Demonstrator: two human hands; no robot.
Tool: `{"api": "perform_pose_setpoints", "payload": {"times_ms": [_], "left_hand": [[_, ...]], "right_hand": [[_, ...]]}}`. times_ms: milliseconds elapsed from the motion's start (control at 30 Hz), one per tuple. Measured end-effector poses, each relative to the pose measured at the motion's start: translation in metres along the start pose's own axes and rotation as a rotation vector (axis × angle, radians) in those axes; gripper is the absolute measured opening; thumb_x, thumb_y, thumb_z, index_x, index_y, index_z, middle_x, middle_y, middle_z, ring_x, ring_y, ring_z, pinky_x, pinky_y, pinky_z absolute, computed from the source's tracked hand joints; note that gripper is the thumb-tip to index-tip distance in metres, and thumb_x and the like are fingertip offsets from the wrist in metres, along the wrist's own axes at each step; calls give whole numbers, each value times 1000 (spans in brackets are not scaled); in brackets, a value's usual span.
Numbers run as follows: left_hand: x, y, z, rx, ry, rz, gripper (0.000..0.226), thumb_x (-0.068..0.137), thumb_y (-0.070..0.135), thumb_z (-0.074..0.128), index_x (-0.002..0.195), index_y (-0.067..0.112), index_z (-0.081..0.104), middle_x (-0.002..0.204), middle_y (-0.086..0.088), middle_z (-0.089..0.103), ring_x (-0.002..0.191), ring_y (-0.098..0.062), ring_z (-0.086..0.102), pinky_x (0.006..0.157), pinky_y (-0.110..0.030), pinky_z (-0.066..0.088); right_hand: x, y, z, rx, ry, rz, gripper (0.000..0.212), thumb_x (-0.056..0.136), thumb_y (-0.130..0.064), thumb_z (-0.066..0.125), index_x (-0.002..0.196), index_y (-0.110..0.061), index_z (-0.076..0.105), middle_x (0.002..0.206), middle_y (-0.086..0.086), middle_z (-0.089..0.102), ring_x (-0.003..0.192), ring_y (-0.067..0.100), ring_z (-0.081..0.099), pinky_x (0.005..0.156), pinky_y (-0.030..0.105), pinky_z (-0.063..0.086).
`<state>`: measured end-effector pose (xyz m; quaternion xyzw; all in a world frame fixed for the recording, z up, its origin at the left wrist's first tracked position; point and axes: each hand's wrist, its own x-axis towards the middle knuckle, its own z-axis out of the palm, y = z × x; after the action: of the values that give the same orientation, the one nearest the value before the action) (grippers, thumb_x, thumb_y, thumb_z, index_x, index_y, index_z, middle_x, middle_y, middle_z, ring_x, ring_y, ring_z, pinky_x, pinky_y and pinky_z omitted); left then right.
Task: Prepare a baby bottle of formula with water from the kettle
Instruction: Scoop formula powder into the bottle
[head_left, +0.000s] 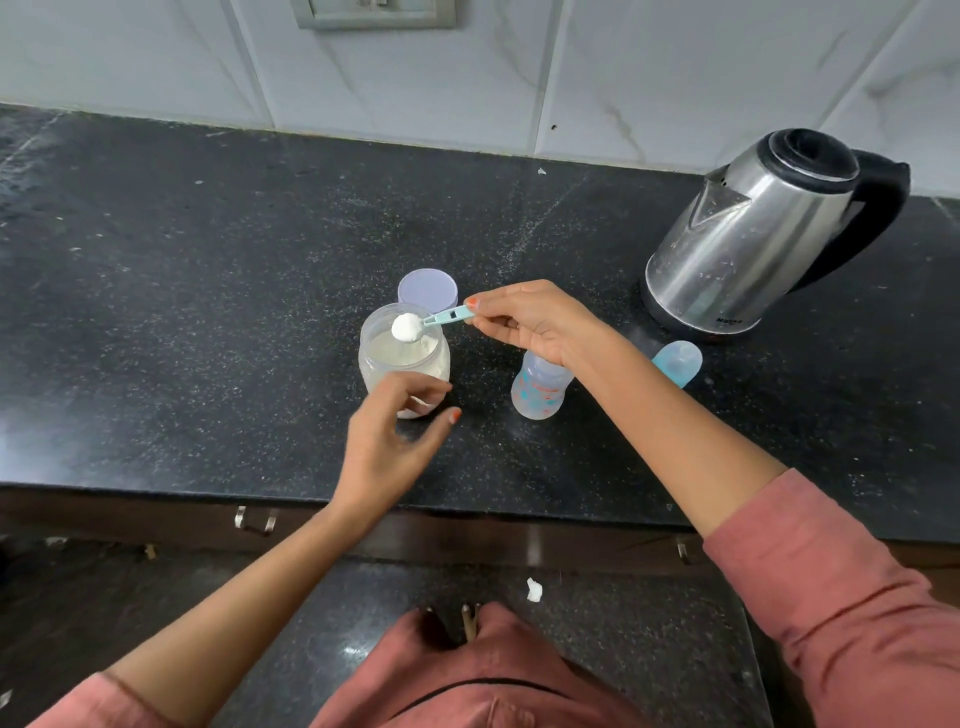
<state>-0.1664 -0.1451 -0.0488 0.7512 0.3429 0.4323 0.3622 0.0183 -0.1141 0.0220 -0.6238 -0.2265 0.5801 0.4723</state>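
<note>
A clear jar of white formula powder (402, 364) stands open on the black counter. My right hand (524, 322) pinches the handle of a light blue scoop (441, 317), whose bowl is heaped with powder and hovers over the jar's mouth. My left hand (387, 447) is at the jar's near side with fingers loosely curved around its lower part; whether they touch it I cannot tell. The clear baby bottle (537, 392) stands to the right of the jar, its top hidden under my right wrist. A steel kettle (763, 234) with a black lid and handle stands at the back right.
The jar's pale lid (427, 288) lies flat just behind the jar. The bottle's blue cap (678, 362) lies in front of the kettle. The black counter (208, 286) ends at a tiled wall behind; its front edge is over drawers with metal handles.
</note>
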Motion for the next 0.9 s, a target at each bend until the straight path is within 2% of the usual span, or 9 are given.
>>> {"api": "perform_pose_setpoints", "payload": {"times_ms": [67, 167, 267, 367, 433, 533, 700, 833, 900], "left_hand": [[0, -3, 14, -31, -114, -42, 27, 75, 19, 70, 97, 24, 56, 89, 14, 61, 86, 6, 57, 79, -12, 46], [7, -11, 36, -50, -286, -139, 44, 76, 16, 74, 113, 22, 52, 111, 4, 60, 103, -1, 54, 90, -17, 45], [18, -17, 59, -35, -373, -216, 64, 74, 18, 76, 129, 17, 44, 129, -2, 51, 116, -7, 48, 97, -19, 39], [30, -19, 78, -39, -419, -265, 75, 73, 23, 77, 136, 15, 37, 136, -2, 45, 122, -8, 42, 102, -24, 36], [36, -20, 87, -53, -426, -273, 74, 72, 24, 77, 135, 15, 39, 135, -2, 48, 123, -10, 44, 104, -28, 37], [41, -18, 95, -120, -397, -284, 61, 72, 21, 77, 124, 21, 46, 124, 4, 56, 116, -8, 51, 100, -28, 42], [43, -13, 100, -171, -375, -321, 52, 74, 17, 75, 114, 30, 45, 111, 12, 57, 104, -1, 53, 86, -12, 42], [42, -13, 95, -178, -364, -323, 55, 72, 15, 77, 113, 33, 45, 105, 22, 56, 101, 6, 54, 88, -11, 41], [39, -14, 91, -177, -372, -328, 57, 71, 14, 78, 113, 33, 45, 104, 27, 53, 100, 13, 51, 87, -6, 39]], "right_hand": [[2, -1, -1, 6, 0, 6, 11, 81, 4, 63, 92, 4, 63, 76, 9, 64, 67, 10, 61, 60, 14, 55], [3, -3, -2, 5, -1, 18, 12, 80, 4, 63, 92, 4, 64, 76, 9, 64, 66, 10, 61, 58, 13, 55], [5, -5, -1, 4, -8, 30, 13, 80, 4, 63, 93, 5, 64, 77, 9, 64, 67, 10, 61, 56, 13, 54], [6, -7, 0, 13, -18, 40, 15, 81, 4, 63, 95, 7, 62, 76, 10, 63, 67, 11, 61, 55, 13, 54], [7, -8, 2, 20, -32, 44, 18, 81, 5, 62, 99, 9, 61, 75, 10, 63, 66, 10, 61, 56, 13, 54], [8, -11, 3, 18, -47, 45, 25, 81, 4, 62, 105, 11, 60, 74, 10, 63, 63, 10, 61, 56, 13, 54], [11, -13, 0, -2, -66, 52, 27, 82, 4, 62, 107, 11, 59, 75, 10, 63, 65, 10, 61, 55, 13, 54], [13, -17, -4, -39, -93, 69, 17, 82, 3, 62, 98, 7, 61, 75, 10, 64, 65, 9, 63, 58, 13, 55], [14, -20, -6, -54, -96, 80, 15, 82, 3, 62, 96, 6, 61, 77, 10, 64, 68, 10, 63, 60, 14, 55]]}}
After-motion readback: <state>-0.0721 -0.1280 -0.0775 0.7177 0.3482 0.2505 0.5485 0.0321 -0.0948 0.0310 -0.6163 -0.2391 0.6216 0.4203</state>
